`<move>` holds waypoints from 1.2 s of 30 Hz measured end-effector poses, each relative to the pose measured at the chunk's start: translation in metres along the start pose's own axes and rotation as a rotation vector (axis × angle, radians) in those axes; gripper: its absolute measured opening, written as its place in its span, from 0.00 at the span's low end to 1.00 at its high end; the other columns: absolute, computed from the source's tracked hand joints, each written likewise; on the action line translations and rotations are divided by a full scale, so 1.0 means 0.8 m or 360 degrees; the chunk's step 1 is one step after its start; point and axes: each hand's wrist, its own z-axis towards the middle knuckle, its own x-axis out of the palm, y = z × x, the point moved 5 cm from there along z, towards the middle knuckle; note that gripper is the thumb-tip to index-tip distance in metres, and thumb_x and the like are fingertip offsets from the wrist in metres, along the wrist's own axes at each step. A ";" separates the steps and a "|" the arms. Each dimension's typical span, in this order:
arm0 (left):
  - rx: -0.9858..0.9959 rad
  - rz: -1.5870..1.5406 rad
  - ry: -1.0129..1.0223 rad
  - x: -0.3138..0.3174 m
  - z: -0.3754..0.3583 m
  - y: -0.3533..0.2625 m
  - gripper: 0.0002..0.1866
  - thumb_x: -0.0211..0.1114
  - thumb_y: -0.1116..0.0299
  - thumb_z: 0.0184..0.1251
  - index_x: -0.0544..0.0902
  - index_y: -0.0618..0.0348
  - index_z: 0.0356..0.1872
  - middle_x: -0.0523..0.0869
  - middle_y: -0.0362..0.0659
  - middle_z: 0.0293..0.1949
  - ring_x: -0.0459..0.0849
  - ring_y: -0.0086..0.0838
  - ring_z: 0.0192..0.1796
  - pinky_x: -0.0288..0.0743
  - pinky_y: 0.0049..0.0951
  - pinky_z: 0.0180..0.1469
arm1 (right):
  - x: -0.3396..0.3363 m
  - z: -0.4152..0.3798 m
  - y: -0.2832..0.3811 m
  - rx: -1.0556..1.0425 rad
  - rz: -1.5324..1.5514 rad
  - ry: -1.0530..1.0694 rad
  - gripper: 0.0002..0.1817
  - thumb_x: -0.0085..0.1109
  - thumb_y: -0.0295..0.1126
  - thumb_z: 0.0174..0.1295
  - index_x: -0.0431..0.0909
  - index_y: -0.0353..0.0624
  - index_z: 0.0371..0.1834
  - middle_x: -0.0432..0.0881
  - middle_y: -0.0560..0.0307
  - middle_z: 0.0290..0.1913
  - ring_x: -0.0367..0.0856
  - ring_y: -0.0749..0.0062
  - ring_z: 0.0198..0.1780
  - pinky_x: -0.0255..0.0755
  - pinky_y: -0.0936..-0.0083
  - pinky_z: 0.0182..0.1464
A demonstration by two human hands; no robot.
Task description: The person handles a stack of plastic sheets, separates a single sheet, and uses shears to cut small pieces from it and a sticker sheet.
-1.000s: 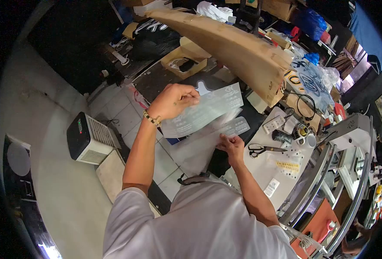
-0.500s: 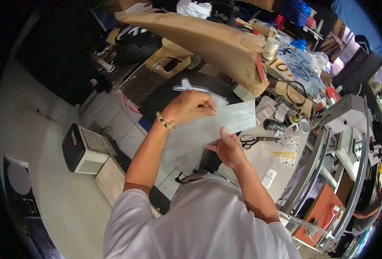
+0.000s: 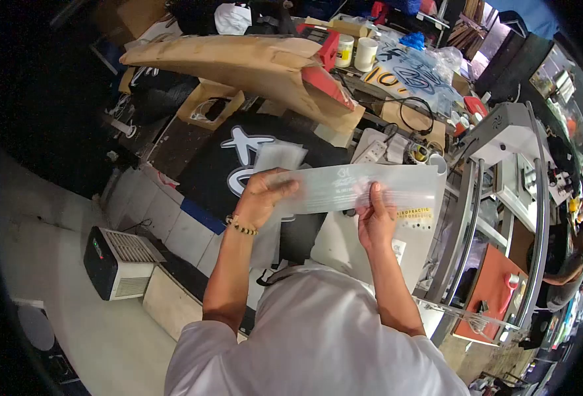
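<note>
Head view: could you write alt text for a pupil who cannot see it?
A left hand and a right hand hold a translucent printed strip between them. Nearby are a black sheet with white shapes and a pale table; a long brown package lies beyond.

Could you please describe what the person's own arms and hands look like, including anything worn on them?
Both the left hand and right hand are ungloved. A beaded bracelet in dark and yellowish tones circles the left wrist; the right wrist is bare. The short sleeves are white.
</note>
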 end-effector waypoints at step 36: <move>0.0079 0.0096 -0.0105 0.017 0.005 0.019 0.08 0.70 0.77 0.63 0.83 0.64 0.42 0.89 0.43 0.36 0.86 0.24 0.36 0.81 0.25 0.40 | -0.039 0.008 0.052 -0.0199 0.0081 -0.0210 0.12 0.58 0.31 0.71 0.74 0.41 0.55 0.82 0.56 0.50 0.84 0.67 0.51 0.83 0.68 0.52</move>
